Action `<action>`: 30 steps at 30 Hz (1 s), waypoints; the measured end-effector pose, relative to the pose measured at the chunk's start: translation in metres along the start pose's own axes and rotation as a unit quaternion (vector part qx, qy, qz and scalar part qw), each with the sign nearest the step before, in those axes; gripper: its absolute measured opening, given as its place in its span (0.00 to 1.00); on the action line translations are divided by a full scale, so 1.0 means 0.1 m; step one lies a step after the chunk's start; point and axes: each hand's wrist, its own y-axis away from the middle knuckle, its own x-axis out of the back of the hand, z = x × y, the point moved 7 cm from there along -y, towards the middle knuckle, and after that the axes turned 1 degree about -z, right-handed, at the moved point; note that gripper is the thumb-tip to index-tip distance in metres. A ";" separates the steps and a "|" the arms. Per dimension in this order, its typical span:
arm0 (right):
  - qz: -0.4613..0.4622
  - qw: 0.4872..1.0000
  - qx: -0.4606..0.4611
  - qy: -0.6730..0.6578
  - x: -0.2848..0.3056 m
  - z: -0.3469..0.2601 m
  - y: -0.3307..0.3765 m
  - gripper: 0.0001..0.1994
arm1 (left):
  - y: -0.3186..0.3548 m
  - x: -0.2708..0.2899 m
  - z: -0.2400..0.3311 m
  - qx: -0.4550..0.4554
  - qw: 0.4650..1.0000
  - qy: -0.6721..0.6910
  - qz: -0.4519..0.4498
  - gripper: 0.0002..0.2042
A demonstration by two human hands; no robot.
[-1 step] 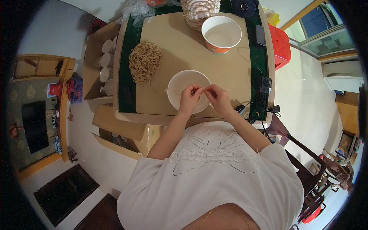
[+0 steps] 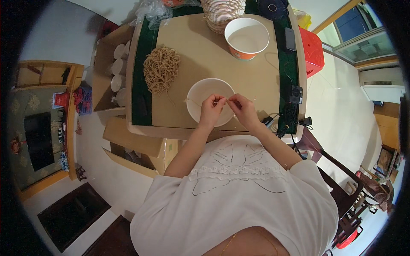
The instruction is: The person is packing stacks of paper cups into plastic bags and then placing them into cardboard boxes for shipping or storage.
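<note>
A white paper bowl (image 2: pixel 197 94) stands on the cardboard at the table's near edge. Over its mouth my left hand (image 2: pixel 212 110) and my right hand (image 2: pixel 243 112) meet, both with fingertips pinched. Between the fingertips is a thin light-brown string (image 2: pixel 193 102), which runs from the bowl's left rim to my left hand. My fingers hide most of its end. To the left lies a tangled heap of the same brown string (image 2: pixel 161 69), one loose strand trailing toward the bowl.
A second paper bowl (image 2: pixel 247 37) with an orange outside stands farther back, beside a tall bowl stack (image 2: pixel 215 17) with strings. A black phone-like object (image 2: pixel 290 39), an adapter (image 2: pixel 295 94) and cables lie along the right edge. Open cartons (image 2: pixel 132 136) stand left of the table.
</note>
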 end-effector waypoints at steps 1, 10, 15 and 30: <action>0.001 1.000 -0.005 0.016 0.01 0.00 0.00 0.07 | 0.00 0.00 0.00 -0.002 1.000 0.006 0.001 0.03; -0.014 0.999 -0.003 0.038 0.03 -0.06 -0.01 0.08 | -0.04 0.04 -0.09 0.036 0.999 0.035 0.022 0.05; 0.003 1.000 0.002 0.028 0.03 -0.01 0.00 0.06 | -0.04 0.04 -0.08 0.046 0.998 0.039 0.023 0.05; -0.047 0.999 -0.013 0.000 0.02 -0.05 0.01 0.06 | 0.02 0.09 0.18 -0.153 0.968 -0.190 0.054 0.05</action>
